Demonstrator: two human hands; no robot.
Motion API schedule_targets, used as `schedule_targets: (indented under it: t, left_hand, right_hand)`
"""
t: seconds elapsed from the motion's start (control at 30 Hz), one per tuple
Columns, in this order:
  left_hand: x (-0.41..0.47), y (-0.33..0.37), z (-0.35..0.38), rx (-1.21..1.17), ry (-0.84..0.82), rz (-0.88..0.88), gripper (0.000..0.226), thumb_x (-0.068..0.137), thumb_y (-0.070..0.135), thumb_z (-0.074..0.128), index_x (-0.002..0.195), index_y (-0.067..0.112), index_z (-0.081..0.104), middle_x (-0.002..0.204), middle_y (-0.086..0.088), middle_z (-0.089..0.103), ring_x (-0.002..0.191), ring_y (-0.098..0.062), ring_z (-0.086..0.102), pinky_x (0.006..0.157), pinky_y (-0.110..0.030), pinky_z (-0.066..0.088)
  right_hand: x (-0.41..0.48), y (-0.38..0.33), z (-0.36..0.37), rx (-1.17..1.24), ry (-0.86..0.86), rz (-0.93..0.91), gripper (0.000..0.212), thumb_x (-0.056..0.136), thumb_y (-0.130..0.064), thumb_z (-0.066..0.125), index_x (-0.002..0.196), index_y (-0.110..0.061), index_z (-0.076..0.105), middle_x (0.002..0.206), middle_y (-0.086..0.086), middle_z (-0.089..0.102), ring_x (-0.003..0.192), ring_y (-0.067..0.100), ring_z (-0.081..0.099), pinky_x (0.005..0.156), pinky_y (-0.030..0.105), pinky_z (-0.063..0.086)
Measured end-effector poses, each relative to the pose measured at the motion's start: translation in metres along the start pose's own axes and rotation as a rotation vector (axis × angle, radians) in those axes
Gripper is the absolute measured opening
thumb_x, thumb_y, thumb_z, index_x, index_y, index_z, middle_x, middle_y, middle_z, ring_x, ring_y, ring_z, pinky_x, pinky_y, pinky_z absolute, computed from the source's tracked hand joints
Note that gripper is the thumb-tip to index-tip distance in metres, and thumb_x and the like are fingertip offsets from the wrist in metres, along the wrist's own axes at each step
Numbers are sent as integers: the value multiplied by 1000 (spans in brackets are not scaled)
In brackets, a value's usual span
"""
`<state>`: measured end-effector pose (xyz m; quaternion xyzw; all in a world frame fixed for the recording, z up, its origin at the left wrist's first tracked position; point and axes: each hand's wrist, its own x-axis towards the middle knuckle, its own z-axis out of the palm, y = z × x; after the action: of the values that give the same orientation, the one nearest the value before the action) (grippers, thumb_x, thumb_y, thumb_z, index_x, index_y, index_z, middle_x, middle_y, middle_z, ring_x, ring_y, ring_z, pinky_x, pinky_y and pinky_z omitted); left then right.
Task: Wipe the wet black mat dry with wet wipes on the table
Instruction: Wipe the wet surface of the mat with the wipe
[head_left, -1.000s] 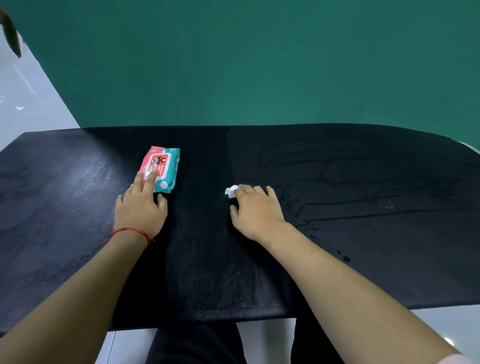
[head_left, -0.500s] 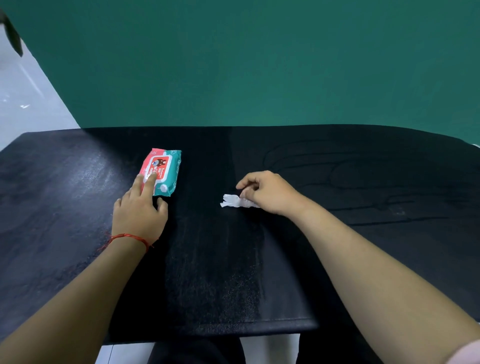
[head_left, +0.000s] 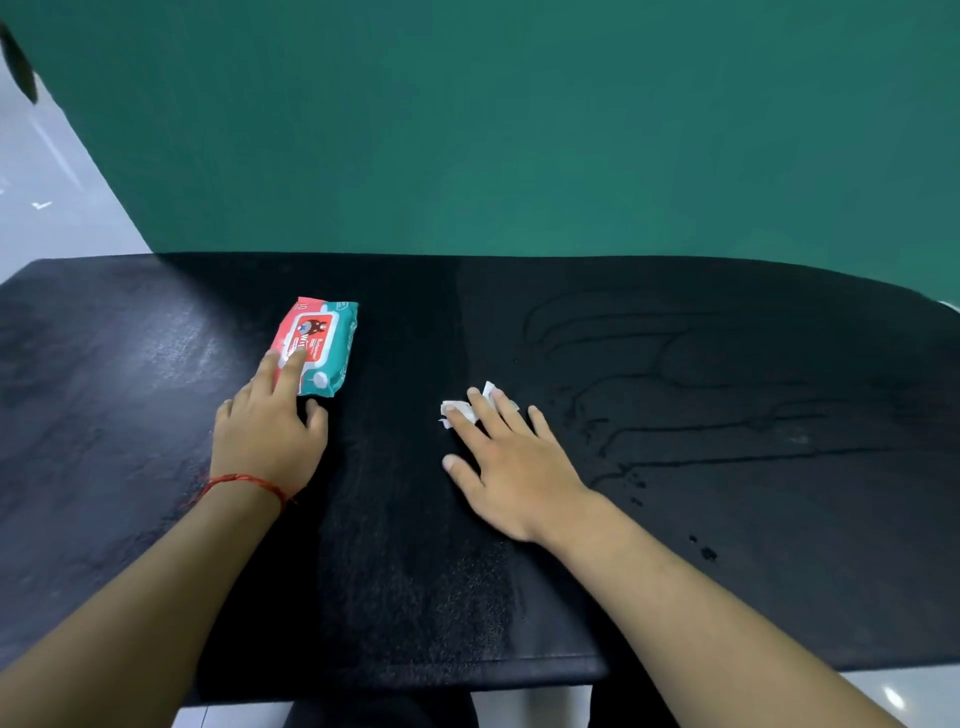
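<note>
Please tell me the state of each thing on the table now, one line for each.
black mat: water streaks on its right part
wipes pack: flat on the mat
white wipe: crumpled, on the mat
left hand: open, touches the pack
right hand: open, presses the wipe

Green wall (head_left: 519, 130); pale floor (head_left: 52, 208)
</note>
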<state>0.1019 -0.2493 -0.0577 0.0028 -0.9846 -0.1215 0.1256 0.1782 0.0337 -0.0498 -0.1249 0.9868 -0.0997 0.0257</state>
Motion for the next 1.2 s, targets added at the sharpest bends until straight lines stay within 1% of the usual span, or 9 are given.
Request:
schedule_targets:
  t: [0.03,0.1,0.17,0.23,0.3,0.33,0.5,0.83,1.2]
  left_hand:
    - [0,1,0,1,-1,-1,64,101,34,51,161,23,31,167,-13,35,135,-41,52,112,-61,42]
    - [0,1,-1,5,-7,-3,63,101,35,50,161,24,31,167,-12,34,136,-40,52,113,-60,42]
    - [0,1,-2,10,-9,-3,64,102,36,48,162,24,29,168,-12,34,137,-40,51,113,-59,42]
    - [-1,1,-2,8,-13,-4,64,102,36,48,162,24,29,168,-12,33,137,-40,52,113,-60,42]
    - [0,1,-2,7,-17,-7,64,102,36,48,162,24,29,168,-12,33,136,-40,52,113,-60,42]
    - [-1,1,-2,7,-21,-6,64,102,36,48,162,24,29,168,-12,33,136,-40,52,112,-60,43]
    - [0,1,-2,8,-38,-10,64,103,37,47,163,24,27,169,-12,32,139,-41,50,114,-61,41]
    - [0,1,-1,28,-77,-4,66,106,37,44,166,24,19,171,-14,27,147,-41,42,119,-63,35]
    - [1,-2,3,29,-64,7,66,105,34,48,165,22,22,169,-16,29,145,-42,43,118,-63,36]
  right_hand:
    - [-2,-1,4,-2,-4,10,67,108,-64,19,168,-38,4,178,-3,-1,163,21,-12,130,56,4]
    - [-5,-2,6,1,20,29,71,106,-68,18,168,-39,-1,178,-3,-6,163,23,-14,130,58,3]
    - [-7,-4,5,2,76,55,72,106,-69,18,168,-39,-1,178,-4,-8,163,24,-14,130,58,1]
    - [-7,-4,4,-24,115,47,74,105,-70,17,169,-35,3,178,-4,-5,163,22,-12,131,55,0]
    - [-6,-4,5,-70,65,27,76,105,-71,14,169,-31,5,178,-3,1,164,21,-9,131,54,2]
    - [-6,-3,7,-75,31,32,78,104,-72,13,169,-30,3,178,-3,0,163,20,-10,131,55,2]
    - [4,-5,6,-5,-68,106,84,101,-77,14,168,-32,-10,176,-7,-17,160,16,-25,130,54,-11]
    - [46,1,-2,10,-123,191,88,99,-79,13,169,-31,-10,175,-5,-21,159,17,-26,128,58,-13]
    - [94,12,-12,25,-173,258,88,98,-79,11,169,-30,-9,175,-5,-23,159,18,-27,126,59,-16]
